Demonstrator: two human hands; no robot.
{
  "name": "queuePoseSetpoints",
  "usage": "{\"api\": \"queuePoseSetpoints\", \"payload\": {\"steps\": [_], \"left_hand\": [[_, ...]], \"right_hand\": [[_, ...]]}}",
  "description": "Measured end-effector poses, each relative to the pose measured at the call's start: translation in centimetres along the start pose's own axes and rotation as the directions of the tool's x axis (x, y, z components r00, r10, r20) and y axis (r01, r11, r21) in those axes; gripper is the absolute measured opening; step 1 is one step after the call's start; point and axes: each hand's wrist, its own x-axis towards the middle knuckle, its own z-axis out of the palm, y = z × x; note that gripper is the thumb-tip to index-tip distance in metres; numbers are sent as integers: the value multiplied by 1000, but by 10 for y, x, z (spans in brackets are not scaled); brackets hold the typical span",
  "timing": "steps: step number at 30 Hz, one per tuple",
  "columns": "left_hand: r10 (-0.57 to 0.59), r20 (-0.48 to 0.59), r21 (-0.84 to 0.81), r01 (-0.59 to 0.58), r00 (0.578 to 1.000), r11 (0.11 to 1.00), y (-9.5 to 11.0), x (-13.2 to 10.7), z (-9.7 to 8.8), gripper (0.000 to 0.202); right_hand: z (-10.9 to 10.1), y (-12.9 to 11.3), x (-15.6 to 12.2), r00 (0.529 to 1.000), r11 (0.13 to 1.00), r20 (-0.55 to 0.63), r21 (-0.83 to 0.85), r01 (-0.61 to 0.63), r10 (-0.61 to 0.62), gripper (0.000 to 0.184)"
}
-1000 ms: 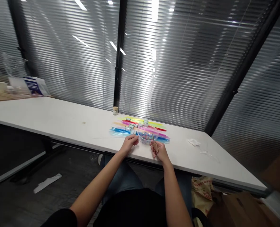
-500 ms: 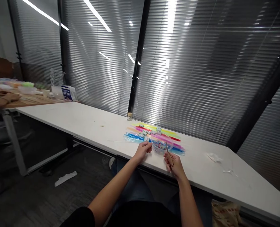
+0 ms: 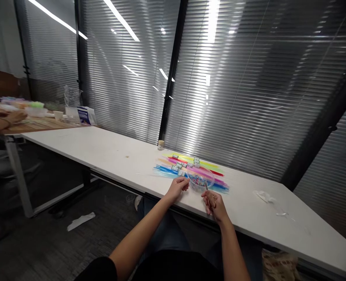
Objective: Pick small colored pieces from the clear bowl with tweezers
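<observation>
"Scissors [image 3: 206, 185]: where?"

"In the right hand [image 3: 217, 205], fingers [image 3: 207, 207] curled round the handles, blades by the clear bowl [image 3: 196, 188] on the counter [image 3: 108, 152]."

"Left hand [image 3: 176, 190]?"

"Fingertips drawn together beside the bowl; I can't tell whether they hold anything."

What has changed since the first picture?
The camera view swung left, bringing a co-worker's hand into view at far left. Nothing was visibly picked up or released: the right hand still holds the scissors at the bowl, and the left hand stays beside it.
</observation>
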Motion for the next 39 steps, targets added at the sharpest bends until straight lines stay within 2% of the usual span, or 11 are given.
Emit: {"api": "queuePoseSetpoints", "payload": {"steps": [11, 18, 30, 39], "left_hand": [[-5, 54, 85, 1, 999, 996, 9, -2, 1, 42], [-5, 54, 94, 0, 999, 996, 12, -1, 1, 40], [18, 51, 68, -21, 999, 997, 9, 0, -2, 36], [-13, 32, 83, 11, 999, 996, 16, -1, 2, 38]], "right_hand": [[5, -7, 3, 999, 1000, -28, -6, -21, 21, 56], [4, -4, 6, 999, 1000, -16, 0, 31, -31, 50], [1, -3, 7, 999, 999, -23, 20, 24, -24, 49], [0, -1, 8, 999, 999, -16, 21, 38, -38, 49]]}}
